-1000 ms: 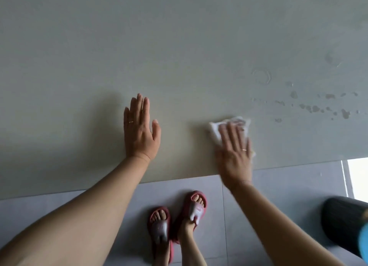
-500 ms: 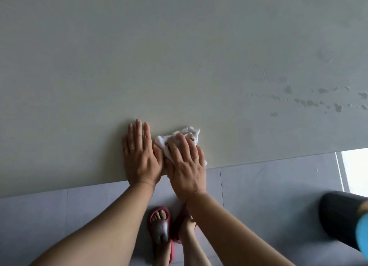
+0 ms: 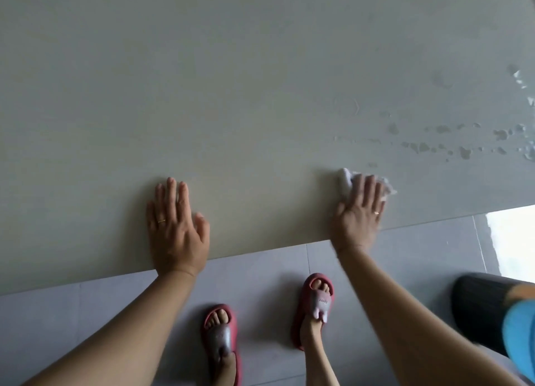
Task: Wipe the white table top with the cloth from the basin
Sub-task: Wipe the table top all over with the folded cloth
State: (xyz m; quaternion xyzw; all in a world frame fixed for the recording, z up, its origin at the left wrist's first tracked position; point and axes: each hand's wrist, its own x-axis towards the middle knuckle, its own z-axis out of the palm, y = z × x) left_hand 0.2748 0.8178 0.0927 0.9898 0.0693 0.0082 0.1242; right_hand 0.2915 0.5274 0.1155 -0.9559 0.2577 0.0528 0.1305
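The white table top (image 3: 231,81) fills the upper part of the head view, its near edge running across the middle. My left hand (image 3: 176,226) lies flat on the table near that edge, fingers apart, holding nothing. My right hand (image 3: 359,215) presses a crumpled white cloth (image 3: 346,180) onto the table close to the edge; most of the cloth is hidden under my fingers. Wet spots and streaks (image 3: 463,145) lie on the surface beyond and to the right of the cloth.
Below the table edge is grey tiled floor (image 3: 86,313) with my two feet in red slippers (image 3: 221,336). A dark ribbed bin (image 3: 477,307) stands at the lower right, with something blue (image 3: 521,342) beside it. Bright light falls on the floor at the right.
My right hand slid the cloth left until it met my left hand, then back to the right along the near edge. My left hand stayed flat on the table.
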